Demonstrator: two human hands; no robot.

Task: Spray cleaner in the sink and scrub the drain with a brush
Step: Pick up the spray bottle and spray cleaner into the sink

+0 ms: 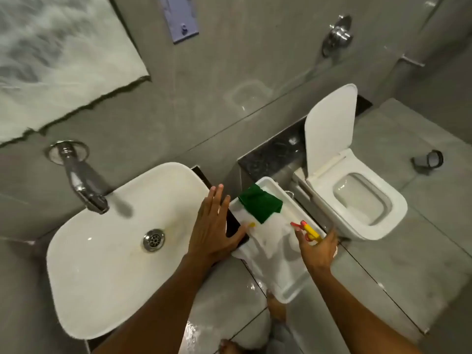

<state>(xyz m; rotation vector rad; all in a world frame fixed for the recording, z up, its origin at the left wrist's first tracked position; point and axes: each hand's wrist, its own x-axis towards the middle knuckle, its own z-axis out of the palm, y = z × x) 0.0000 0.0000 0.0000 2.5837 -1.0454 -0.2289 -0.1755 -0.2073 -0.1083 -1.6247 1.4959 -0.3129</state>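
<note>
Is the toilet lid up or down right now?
Up: the toilet lid stands raised behind the seat, and the bowl is uncovered.

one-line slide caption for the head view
Right hand on the spray bottle in a white tray; left hand open by the sink rim.

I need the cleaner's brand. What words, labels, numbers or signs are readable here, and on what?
None can be read.
The spray bottle shows only its yellow and red trigger head, with no label in view.
The purple wall plate is blurred, and nothing on it is legible.
</note>
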